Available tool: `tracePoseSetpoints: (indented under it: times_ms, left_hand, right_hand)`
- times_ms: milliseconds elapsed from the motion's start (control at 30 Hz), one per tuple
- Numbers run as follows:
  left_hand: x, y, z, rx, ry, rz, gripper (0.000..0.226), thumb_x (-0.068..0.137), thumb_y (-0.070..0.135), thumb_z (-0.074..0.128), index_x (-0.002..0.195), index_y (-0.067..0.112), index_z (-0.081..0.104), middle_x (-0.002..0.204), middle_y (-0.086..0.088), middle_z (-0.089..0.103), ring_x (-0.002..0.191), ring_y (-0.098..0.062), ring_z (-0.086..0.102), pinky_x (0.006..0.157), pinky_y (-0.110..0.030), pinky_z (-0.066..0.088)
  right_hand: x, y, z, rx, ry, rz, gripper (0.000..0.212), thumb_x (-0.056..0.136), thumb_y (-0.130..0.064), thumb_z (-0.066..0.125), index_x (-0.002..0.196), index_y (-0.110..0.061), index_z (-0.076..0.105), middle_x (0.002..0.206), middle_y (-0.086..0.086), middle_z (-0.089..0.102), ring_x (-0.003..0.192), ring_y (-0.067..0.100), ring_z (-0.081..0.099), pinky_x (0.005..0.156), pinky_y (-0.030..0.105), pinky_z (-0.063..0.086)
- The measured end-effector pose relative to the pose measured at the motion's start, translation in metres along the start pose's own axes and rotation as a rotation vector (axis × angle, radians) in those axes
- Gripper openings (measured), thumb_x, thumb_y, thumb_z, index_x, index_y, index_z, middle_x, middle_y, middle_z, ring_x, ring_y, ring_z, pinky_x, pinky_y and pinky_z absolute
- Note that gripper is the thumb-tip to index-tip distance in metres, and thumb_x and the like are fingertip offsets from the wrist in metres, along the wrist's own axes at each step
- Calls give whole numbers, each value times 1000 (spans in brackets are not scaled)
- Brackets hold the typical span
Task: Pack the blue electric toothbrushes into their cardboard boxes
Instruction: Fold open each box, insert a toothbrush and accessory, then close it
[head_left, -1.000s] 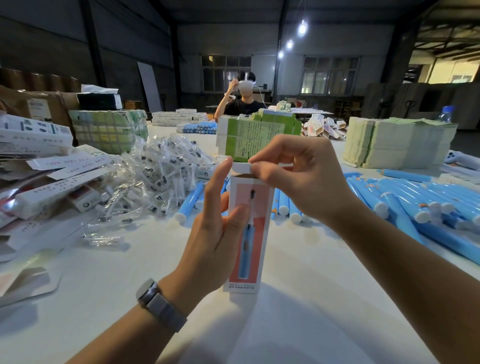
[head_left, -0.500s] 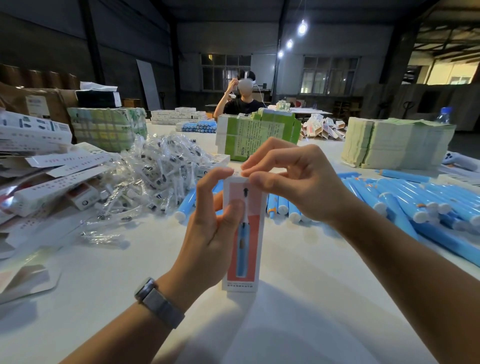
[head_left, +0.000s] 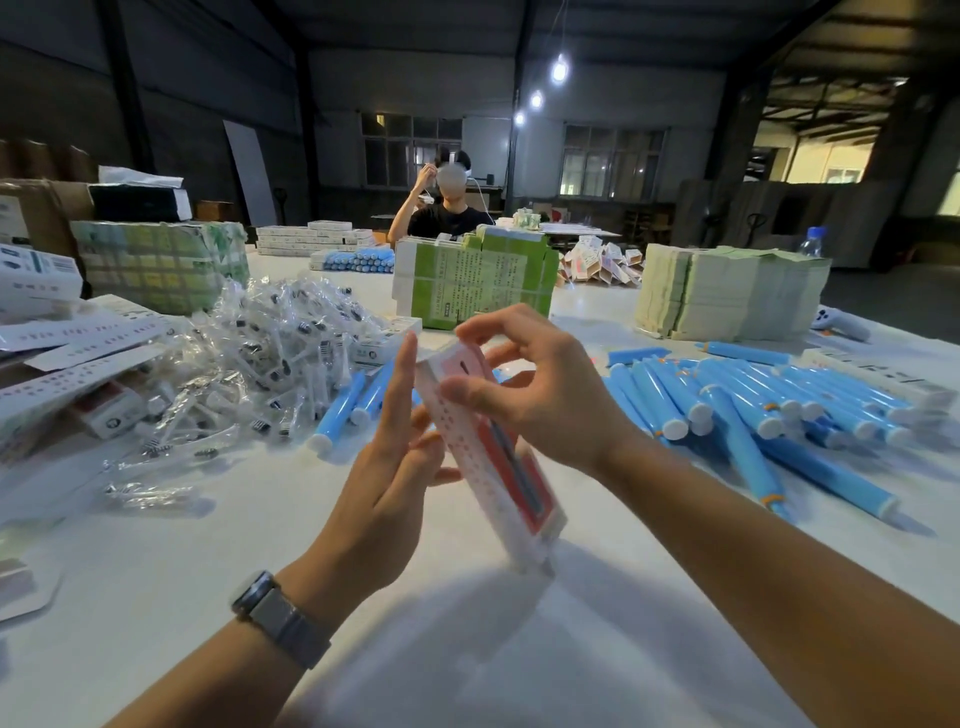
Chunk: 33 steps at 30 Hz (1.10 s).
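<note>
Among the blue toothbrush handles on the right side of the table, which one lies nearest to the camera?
The blue plastic toothbrush handle at the pile's front edge, its white cap pointing right; the other blue handles lie farther back.

Bare white table (head_left: 218, 582) lies open nearest, hemmed by bagged brush heads (head_left: 260, 364) left and blue toothbrushes (head_left: 753, 410) right.

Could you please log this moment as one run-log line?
step: closing box | right hand: pinches top of toothbrush box | left hand: open beside box | box: tilted, bottom end on table
</note>
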<state>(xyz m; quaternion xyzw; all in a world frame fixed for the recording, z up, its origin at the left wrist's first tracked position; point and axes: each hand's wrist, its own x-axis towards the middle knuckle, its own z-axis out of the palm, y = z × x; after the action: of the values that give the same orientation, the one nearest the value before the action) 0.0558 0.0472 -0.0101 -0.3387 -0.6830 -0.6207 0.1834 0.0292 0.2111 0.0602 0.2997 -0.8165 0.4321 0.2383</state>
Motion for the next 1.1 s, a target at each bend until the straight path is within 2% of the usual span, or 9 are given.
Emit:
tracePoseSetpoints:
  times_ms: [133, 333, 433, 567, 667, 767, 833, 967, 1100]
  left_hand:
    - [-6, -4, 4, 60, -114, -37, 76, 93, 26, 40, 136, 78, 6, 152, 21, 43, 132, -1, 50, 106, -49, 45]
    - [-6, -12, -4, 362, -40, 47, 58, 84, 52, 45, 140, 60, 30, 117, 29, 66, 81, -2, 69, 66, -17, 52]
    - [5, -25, -3, 299, 15, -124, 48, 95, 29, 55, 141, 37, 43, 92, 25, 73, 78, -4, 68, 64, -29, 55]
    - [12, -45, 1, 269, -135, -395, 33, 101, -9, 34, 127, -7, 53, 56, 20, 65, 62, 1, 63, 57, -14, 48]
    - [5, -33, 15, 230, -36, -408, 22, 99, -7, 45, 108, 1, 63, 65, 7, 68, 67, -2, 65, 63, -15, 49]
    - [13, -41, 9, 283, -3, -479, 40, 99, -10, 44, 79, 13, 70, 54, 7, 66, 54, -4, 63, 45, -11, 45]
    - [11, -40, 5, 330, -48, -380, 39, 101, -3, 47, 88, 29, 67, 59, 9, 69, 51, -5, 63, 44, -13, 46]
    - [-7, -21, -1, 469, -144, -118, 26, 88, 47, 46, 106, 42, 64, 82, 10, 71, 67, -6, 68, 56, -23, 53]
    - [-1, -15, 3, 504, -26, -114, 29, 91, 20, 59, 94, 48, 65, 84, 16, 70, 64, -7, 66, 59, -26, 53]
  right_hand:
    - [-13, -4, -1, -177, 23, -24, 43, 76, -29, 82, 114, -15, 69, 108, -6, 63, 90, 5, 61, 81, 25, 53]
    - [-42, 25, -81, -530, 109, 286, 30, 78, -40, 73, 103, -23, 75, 101, -5, 66, 93, 13, 61, 85, 32, 49]
    - [-77, 52, -152, -790, 157, 524, 25, 79, -42, 60, 77, -19, 71, 89, -4, 60, 89, 21, 59, 78, 36, 49]
    - [-141, 81, -239, -1042, 89, 895, 24, 75, -33, 57, 62, -13, 62, 71, -2, 54, 73, 24, 56, 56, 29, 40]
    - [-186, 101, -272, -1113, -17, 1094, 29, 78, -29, 57, 56, -14, 47, 68, -1, 49, 83, 30, 57, 57, 30, 37]
    - [-194, 112, -273, -1265, -68, 995, 12, 87, -28, 57, 94, -26, 66, 109, 0, 55, 115, 29, 46, 90, 36, 44]
    - [-176, 110, -251, -1225, -36, 859, 31, 88, -30, 59, 118, -30, 66, 126, -2, 54, 121, 25, 43, 96, 35, 41]
    - [-115, 77, -162, -780, 89, 577, 19, 86, -29, 63, 101, -25, 74, 100, -4, 64, 97, 18, 55, 88, 34, 46]
    - [-49, 29, -42, -251, 146, 344, 11, 83, -24, 67, 89, -23, 76, 82, -7, 72, 69, 2, 57, 79, 29, 51]
